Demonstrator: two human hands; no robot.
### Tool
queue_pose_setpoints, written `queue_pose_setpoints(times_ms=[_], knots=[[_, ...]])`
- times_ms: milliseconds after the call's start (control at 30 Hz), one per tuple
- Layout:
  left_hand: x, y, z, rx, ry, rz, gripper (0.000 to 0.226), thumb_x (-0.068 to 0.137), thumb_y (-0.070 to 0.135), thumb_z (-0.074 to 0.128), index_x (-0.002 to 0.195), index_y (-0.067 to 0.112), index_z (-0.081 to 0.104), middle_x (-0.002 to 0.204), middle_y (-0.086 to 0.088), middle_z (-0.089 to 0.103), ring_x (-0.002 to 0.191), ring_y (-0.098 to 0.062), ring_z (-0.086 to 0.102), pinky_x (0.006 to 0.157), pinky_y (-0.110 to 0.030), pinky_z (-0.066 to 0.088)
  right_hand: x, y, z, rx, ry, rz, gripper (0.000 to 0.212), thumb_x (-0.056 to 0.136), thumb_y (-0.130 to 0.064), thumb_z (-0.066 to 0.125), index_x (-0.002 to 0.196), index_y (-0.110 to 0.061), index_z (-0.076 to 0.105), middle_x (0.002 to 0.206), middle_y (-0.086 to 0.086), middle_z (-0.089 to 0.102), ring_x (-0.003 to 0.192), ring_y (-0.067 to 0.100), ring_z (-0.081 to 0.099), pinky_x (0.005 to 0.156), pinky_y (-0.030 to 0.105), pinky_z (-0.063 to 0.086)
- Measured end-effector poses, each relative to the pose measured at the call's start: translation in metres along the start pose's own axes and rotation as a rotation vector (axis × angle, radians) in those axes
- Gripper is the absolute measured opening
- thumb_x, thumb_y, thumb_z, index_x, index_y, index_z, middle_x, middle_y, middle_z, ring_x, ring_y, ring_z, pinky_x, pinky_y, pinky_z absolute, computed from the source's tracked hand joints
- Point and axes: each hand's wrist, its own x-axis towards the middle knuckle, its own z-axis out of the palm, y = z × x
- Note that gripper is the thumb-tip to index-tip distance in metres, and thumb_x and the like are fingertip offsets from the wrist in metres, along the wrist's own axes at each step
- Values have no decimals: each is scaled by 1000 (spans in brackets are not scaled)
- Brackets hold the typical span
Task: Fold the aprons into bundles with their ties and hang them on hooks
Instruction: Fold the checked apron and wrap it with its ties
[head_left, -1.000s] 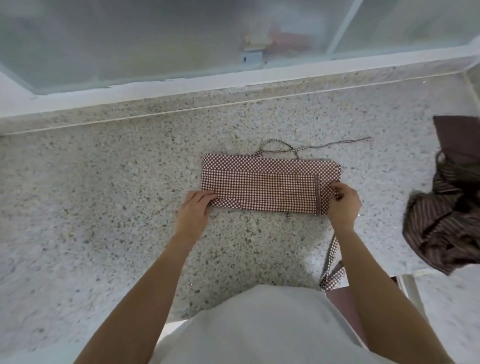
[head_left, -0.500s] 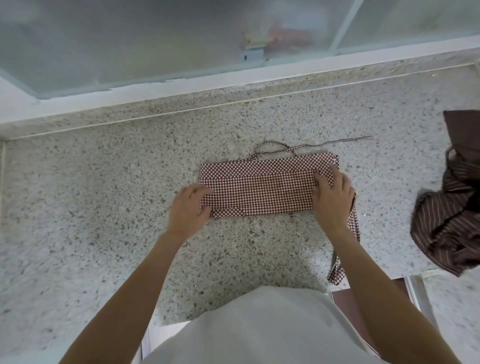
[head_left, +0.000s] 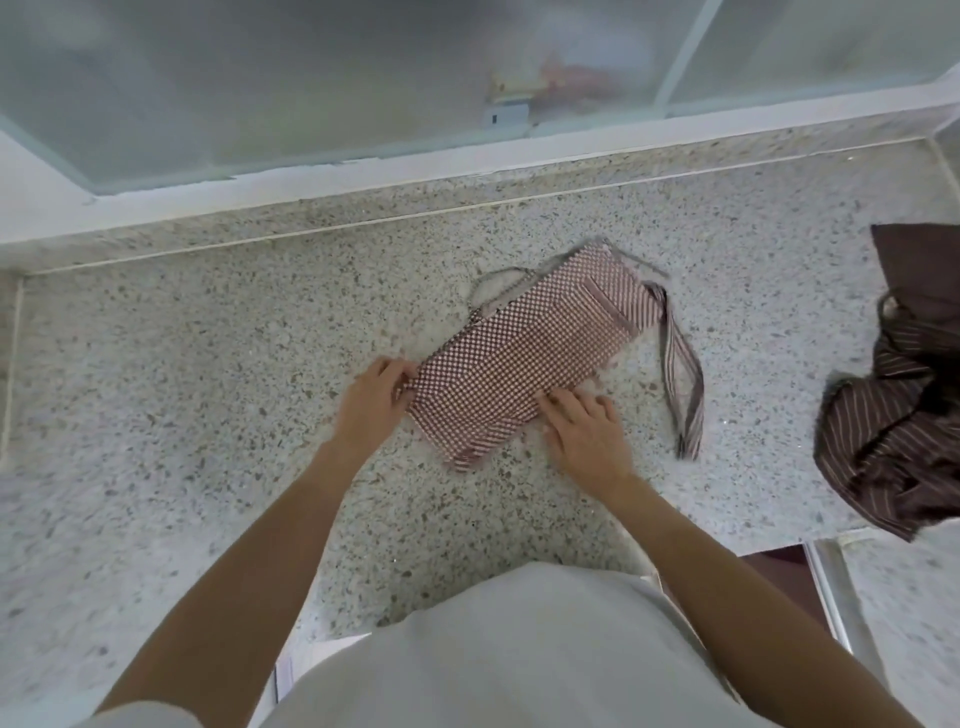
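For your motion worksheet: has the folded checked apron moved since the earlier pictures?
Yes. The checked apron has turned from parallel with the counter's back ledge to slanting, its right end swung toward the ledge.

A speckled terrazzo counter (head_left: 208, 415) runs below a frosted glass window (head_left: 311, 78).

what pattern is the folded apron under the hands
A small brown-and-white gingham check on the folded apron, seen in the head view.

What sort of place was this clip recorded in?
Probably a home or small kitchen work area, though I can't be sure. The person works at a speckled stone counter below a frosted sliding window, with a checked apron being folded and a striped apron heaped nearby.
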Motion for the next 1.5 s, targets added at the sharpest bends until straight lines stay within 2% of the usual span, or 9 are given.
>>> queue_pose_setpoints(times_ms=[133, 333, 567, 700, 900, 967, 1033, 1267, 1500], knots=[[-60, 10, 19, -141, -160, 17, 36, 85, 12, 65, 118, 15, 52, 122, -3, 49, 81, -11, 60, 74, -23, 51, 9, 19, -6, -11, -33, 12, 41, 84, -20, 64, 124, -14, 59, 128, 8, 57, 118, 31, 52, 97, 50, 41], [-98, 8, 46, 194, -119, 389, 43, 79, 15, 62, 119, 29, 54, 135, 2, 46, 123, -19, 41, 101, -36, 36, 23, 27, -12, 62, -140, -111, 50, 87, -14, 56, 135, -4, 45, 147, 13, 36, 139, 28, 29, 114, 42, 15], [-86, 14, 44, 221, -88, 480, 28, 76, 15, 73, 103, 12, 68, 100, -6, 68, 85, -22, 66, 74, -30, 55, 28, 31, -11, 219, -127, -114, 47, 88, -10, 54, 134, -1, 43, 145, 19, 36, 136, 33, 32, 116, 36, 16], [-81, 41, 28, 90, 17, 439, 26, 83, 27, 50, 88, 13, 71, 77, 0, 68, 60, -14, 63, 54, -22, 52, 28, 36, -14, 301, -116, -129, 45, 86, -8, 55, 129, -1, 46, 143, 18, 39, 132, 32, 37, 116, 40, 18], [-59, 93, -30, -206, 185, 317, 26, 82, 30, 54, 95, 13, 70, 85, 3, 68, 69, -7, 60, 65, -16, 51, 26, 42, -19, 388, -149, -47, 42, 85, -36, 54, 123, -17, 54, 129, -4, 55, 121, 15, 48, 113, 38, 19], [-33, 103, -46, -179, 209, 315, 28, 84, 32, 52, 96, 14, 68, 87, 4, 68, 73, -6, 60, 67, -15, 49, 26, 40, -27, 575, -41, 96, 28, 89, -23, 55, 116, -16, 58, 108, -7, 63, 98, 11, 59, 94, 31, 43], [-12, 107, -54, -190, 213, 283, 21, 87, 27, 54, 97, 14, 66, 90, 6, 66, 78, -4, 59, 71, -12, 47, 18, 30, -29, 719, -33, 236, 26, 90, -16, 57, 116, -13, 58, 100, -3, 66, 87, 10, 60, 70, 14, 42], [111, 114, -44, -192, 88, 175, 16, 92, 19, 56, 104, 15, 66, 104, 1, 67, 90, -14, 62, 82, -25, 49, 35, 25, -28, 778, -23, 648, 18, 92, -26, 56, 103, -13, 63, 97, -1, 67, 78, 9, 57, 68, 21, 40], [163, 106, -3, -142, -53, 40, 17, 94, 20, 52, 105, 17, 65, 105, 2, 68, 90, -11, 61, 80, -22, 43, 46, 23, -24, 691, 40, 691, 8, 87, -20, 62, 87, -12, 63, 79, -4, 64, 66, 8, 53, 62, 19, 38]])
